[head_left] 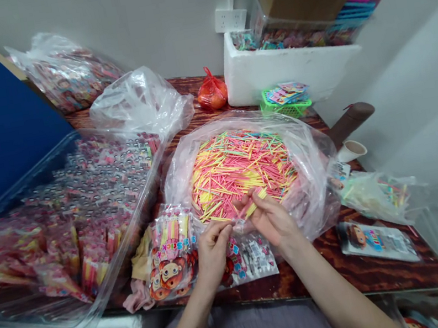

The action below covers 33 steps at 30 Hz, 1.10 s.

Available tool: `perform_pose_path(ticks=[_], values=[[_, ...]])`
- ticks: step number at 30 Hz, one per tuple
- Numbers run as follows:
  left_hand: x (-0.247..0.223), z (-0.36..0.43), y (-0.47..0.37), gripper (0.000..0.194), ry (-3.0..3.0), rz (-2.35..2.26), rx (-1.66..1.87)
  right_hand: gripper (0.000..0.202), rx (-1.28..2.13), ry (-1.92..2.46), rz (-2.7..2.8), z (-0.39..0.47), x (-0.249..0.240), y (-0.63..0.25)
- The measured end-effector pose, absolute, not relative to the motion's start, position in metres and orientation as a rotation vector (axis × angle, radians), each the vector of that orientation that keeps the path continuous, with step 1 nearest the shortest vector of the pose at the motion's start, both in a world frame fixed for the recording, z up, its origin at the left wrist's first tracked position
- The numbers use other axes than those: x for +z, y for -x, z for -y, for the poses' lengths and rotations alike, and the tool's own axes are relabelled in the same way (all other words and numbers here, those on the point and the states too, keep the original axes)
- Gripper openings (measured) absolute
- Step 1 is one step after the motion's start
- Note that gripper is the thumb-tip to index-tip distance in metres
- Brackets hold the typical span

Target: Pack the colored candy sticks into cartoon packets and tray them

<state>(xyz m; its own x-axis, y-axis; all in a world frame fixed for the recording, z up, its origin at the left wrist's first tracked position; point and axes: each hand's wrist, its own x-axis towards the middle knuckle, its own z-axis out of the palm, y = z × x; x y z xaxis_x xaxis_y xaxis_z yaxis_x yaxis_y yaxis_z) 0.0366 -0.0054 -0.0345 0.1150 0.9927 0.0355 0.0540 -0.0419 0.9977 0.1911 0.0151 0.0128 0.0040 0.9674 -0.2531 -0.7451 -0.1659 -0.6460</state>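
A large clear plastic bag (312, 170) lies opened out, heaped with thin pink, yellow and green sticks (240, 166). At its near edge my right hand (272, 219) is closed on a few yellow and pink sticks (256, 202), tilted toward my left fingertips. My left hand (213, 251) is closed in a pinch, apparently on the edge of a clear plastic packet, partly hidden by the fingers. Beneath and beside the left hand lie printed packets (174, 272) with a cartoon face, some showing sticks inside. More flat packets (255, 256) lie between my wrists.
A clear tray (141, 199) of filled packets stands left, with crumpled plastic bags (141, 101) behind. Farther back are a red bag (212, 92), a green basket (286, 102) and a white foam box (290, 65). A brown bottle (350, 122) and paper cup (351, 150) are right.
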Motion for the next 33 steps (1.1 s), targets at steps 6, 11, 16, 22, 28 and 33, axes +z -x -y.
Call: perform_pose_path(ticks=[6, 11, 16, 22, 28, 33], values=[[-0.032, 0.008, -0.036, 0.015, -1.305, -1.154, 1.105, 0.011, 1.58, 0.866, 0.428, -0.004, 0.018, -0.19], [-0.032, 0.009, -0.035, 0.015, -1.361, -1.13, 1.143, 0.008, 1.559, 0.847, 0.303, -0.006, 0.016, -0.191], [-0.033, 0.01, -0.034, 0.016, -1.36, -1.138, 1.13, 0.007, 1.556, 0.904, 0.122, -0.008, 0.011, -0.192], [-0.03, 0.011, -0.034, 0.016, -1.331, -1.144, 1.089, 0.008, 1.519, 0.899, 0.143, -0.006, 0.015, -0.19], [-0.029, 0.011, -0.035, 0.016, -1.336, -1.154, 1.077, 0.013, 1.49, 0.934, 0.195, -0.005, 0.018, -0.188], [-0.023, 0.013, -0.035, 0.016, -1.422, -1.141, 1.112, 0.013, 1.415, 1.046, 0.432, 0.004, 0.025, -0.175]])
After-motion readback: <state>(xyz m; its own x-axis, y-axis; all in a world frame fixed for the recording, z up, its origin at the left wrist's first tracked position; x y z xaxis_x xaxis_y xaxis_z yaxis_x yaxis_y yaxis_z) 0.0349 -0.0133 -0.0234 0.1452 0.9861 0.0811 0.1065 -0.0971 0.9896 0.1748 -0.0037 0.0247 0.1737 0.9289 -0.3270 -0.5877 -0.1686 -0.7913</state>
